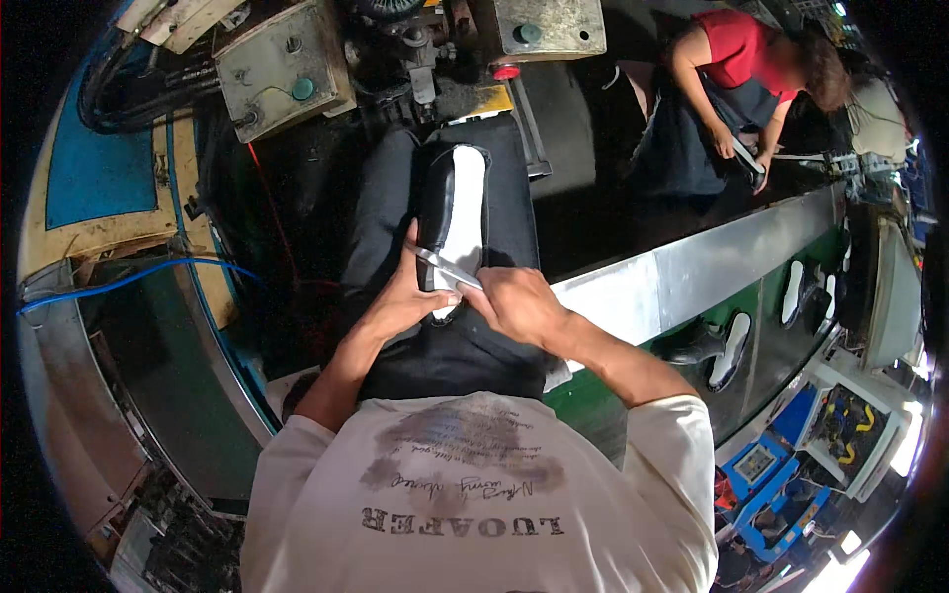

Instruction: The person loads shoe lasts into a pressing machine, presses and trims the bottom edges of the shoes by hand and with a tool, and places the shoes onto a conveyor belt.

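A black shoe point(461, 203) lies bottom up across my lap, its white underside facing me and its black upper wrapped over the edge. My left hand point(397, 302) is closed on the shoe's near left side, thumb on the white underside. Gripped in my right hand point(524, 306) is a thin, grey metal blade-like tool point(435, 260), slanting across the underside near the close end. The tool's exact kind is hard to make out, and my right fingers partly cover it.
A conveyor with a metal side rail point(643, 287) runs along my right, carrying several shoes point(731, 351). Beyond it, a person in red point(736, 59) holds another shoe. Machine boxes point(282, 74) stand ahead; a blue hose point(129, 275) crosses at left.
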Demonstrator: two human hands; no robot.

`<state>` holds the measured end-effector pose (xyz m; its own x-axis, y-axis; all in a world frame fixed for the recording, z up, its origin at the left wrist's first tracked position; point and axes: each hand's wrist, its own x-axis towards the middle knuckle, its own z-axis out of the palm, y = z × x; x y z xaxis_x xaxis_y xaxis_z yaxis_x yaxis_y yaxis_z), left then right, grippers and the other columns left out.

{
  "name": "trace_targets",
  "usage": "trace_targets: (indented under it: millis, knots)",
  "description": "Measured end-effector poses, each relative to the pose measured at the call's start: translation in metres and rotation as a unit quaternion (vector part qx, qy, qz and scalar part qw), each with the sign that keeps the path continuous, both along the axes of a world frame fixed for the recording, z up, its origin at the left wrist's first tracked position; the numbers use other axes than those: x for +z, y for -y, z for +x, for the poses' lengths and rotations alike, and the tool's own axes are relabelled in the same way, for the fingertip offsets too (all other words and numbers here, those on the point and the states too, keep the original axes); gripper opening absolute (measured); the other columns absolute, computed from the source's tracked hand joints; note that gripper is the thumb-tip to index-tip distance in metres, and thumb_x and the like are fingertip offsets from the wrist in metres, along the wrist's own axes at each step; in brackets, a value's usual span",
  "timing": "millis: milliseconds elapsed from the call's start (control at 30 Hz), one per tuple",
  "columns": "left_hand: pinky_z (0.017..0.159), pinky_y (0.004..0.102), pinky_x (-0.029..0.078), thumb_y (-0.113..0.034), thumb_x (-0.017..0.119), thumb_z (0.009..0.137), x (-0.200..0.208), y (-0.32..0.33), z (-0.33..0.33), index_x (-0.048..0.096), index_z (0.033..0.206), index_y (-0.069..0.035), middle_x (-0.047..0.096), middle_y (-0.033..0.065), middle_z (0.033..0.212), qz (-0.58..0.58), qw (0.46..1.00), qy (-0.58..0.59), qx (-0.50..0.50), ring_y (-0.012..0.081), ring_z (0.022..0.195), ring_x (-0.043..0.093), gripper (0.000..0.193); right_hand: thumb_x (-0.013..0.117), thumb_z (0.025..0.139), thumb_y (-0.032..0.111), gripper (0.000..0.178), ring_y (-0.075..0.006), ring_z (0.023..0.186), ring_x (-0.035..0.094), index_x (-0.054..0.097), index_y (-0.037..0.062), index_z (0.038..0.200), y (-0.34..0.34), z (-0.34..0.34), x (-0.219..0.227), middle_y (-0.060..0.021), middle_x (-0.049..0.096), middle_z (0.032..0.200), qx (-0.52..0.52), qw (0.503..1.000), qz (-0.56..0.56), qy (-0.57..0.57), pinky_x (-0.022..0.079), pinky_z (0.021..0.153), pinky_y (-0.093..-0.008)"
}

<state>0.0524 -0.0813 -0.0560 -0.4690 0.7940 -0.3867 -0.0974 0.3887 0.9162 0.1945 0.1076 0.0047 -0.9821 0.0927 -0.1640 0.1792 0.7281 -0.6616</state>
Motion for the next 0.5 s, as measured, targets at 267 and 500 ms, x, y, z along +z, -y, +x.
trace_targets:
  millis: [267, 500]
  knots:
    - [0.127, 0.0379, 0.035, -0.015, 0.086, 0.082, 0.097, 0.038, -0.086, 0.044, 0.165, -0.001, 0.051, 0.0259, 0.162, -0.058, 0.991, -0.042, -0.111, 0.0318, 0.151, 0.049, 0.094, 0.062, 0.109, 0.025, 0.032, -0.0472, 0.078, 0.071, 0.074, -0.0036, 0.114, -0.036, 0.022, 0.044, -0.0267, 0.07, 0.085, -0.113, 0.993, -0.011, -0.025, 0.056, 0.072, -0.0524]
    - [0.102, 0.036, 0.054, -0.033, 0.093, 0.081, 0.127, -0.058, -0.163, 0.055, 0.154, 0.004, 0.074, 0.0186, 0.124, 0.002, 0.981, -0.156, -0.117, 0.0234, 0.11, 0.071, 0.09, 0.061, 0.11, 0.022, 0.039, -0.0489, 0.093, 0.072, 0.068, -0.0083, 0.134, -0.043, 0.034, 0.073, -0.0316, 0.071, 0.101, -0.13, 0.99, -0.053, 0.017, 0.057, 0.082, -0.0527]
